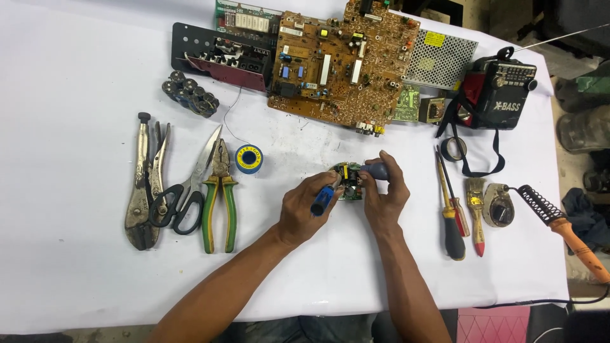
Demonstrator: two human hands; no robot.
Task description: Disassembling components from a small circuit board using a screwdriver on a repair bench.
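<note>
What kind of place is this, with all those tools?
Probably an electronics repair bench. A big brown circuit board lies on the white table, a soldering iron rests at the right, and pliers and screwdrivers lie around.

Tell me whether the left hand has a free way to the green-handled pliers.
Probably yes, once freed: the left hand grips a blue-handled tool, but only bare white tabletop lies between it and the green-handled pliers to its left.

Two screwdrivers (452, 213), perhaps three pliers (219, 194).
</note>
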